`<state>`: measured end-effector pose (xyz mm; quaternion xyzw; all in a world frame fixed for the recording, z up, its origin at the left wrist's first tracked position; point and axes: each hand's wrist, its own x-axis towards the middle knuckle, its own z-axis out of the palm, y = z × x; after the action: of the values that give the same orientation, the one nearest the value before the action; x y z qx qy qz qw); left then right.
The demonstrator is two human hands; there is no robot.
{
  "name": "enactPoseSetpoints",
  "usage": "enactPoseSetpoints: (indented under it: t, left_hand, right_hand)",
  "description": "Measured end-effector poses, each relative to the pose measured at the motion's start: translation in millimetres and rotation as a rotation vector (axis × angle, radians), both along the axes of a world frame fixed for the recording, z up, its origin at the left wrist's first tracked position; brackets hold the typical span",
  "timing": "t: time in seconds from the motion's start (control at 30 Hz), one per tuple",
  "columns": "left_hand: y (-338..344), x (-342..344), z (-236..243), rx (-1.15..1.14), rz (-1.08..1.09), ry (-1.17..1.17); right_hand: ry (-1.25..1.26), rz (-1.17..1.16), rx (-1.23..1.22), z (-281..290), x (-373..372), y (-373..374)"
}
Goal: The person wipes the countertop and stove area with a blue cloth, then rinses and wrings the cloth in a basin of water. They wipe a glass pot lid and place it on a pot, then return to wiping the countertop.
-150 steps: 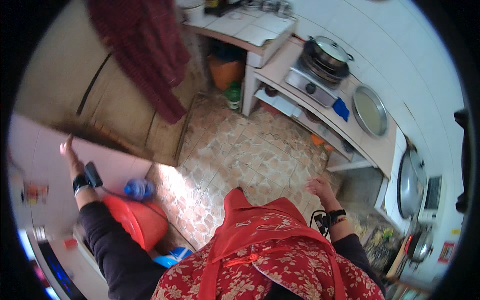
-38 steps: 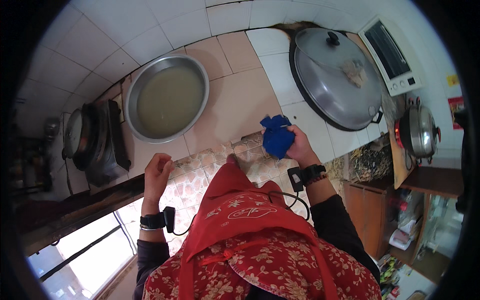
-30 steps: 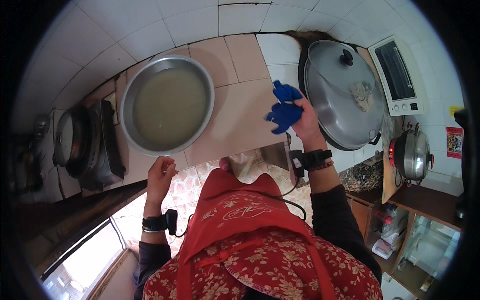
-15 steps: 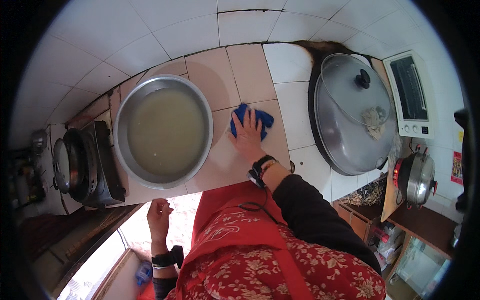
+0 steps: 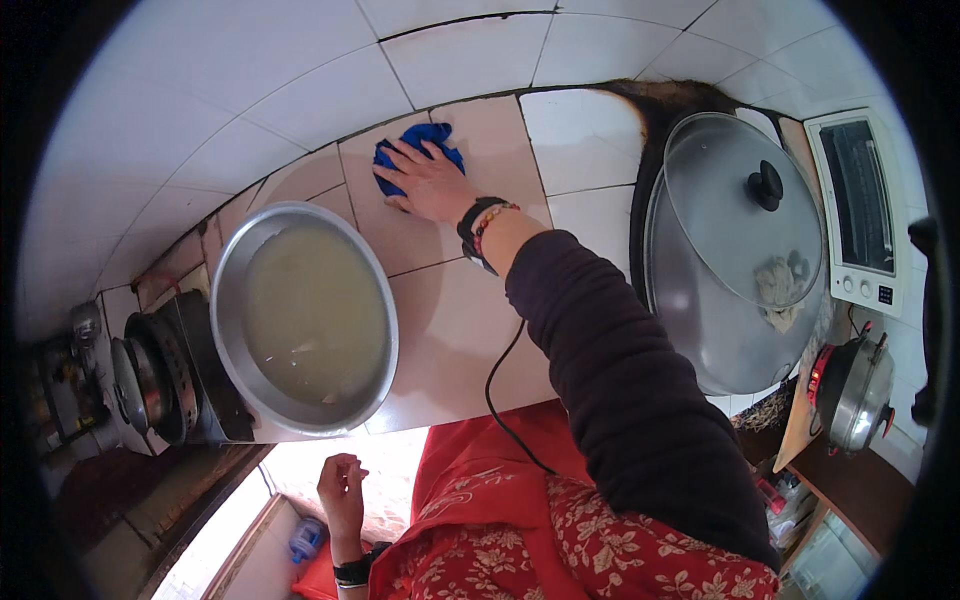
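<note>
My right hand [image 5: 425,180] lies on a bunched blue cloth [image 5: 432,140], its fingers spread over it and holding it against the pinkish tiled counter [image 5: 450,330], close to the back wall. My right arm reaches far across the counter. To the left of the cloth stands a wide metal basin [image 5: 388,345] with cloudy, pale yellowish liquid in it. My left hand [image 5: 342,492] hangs in front of the counter's edge, below the basin. Its fingers are loosely bent and partly apart, with nothing visible in them.
At the right, a large pan under a domed lid [image 5: 700,340] sits in a blackened surround, a glass lid [image 5: 725,215] over it. Beyond are a white toaster oven [image 5: 855,210] and an electric pot [image 5: 855,390]. A stove with stacked pans [image 5: 165,375] stands left.
My right hand has slid the blue cloth leftward and away from me, toward the back wall. My left hand stays low in front of the counter. The view has shifted slightly.
</note>
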<state>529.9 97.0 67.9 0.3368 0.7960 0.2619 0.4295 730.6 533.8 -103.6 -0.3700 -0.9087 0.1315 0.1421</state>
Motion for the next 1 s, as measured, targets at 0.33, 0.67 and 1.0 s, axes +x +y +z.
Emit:
enactPoseSetpoints:
  t: [0.33,0.67,1.0]
  left_hand:
    - [25.7,19.4,-2.9,-0.053,-0.03,0.004]
    - [21.4,26.7,3.0,-0.085,-0.068,0.03]
    - [13.9,19.4,-7.0,-0.048,-0.178,0.001]
  right_hand:
    - [-0.125,-0.353,-0.037,2.0,121.7,44.7]
    - [-0.203,-0.652,0.035,-18.6,190.0,65.9]
    - [-0.124,-0.973,0.048,-35.8,227.9,22.8]
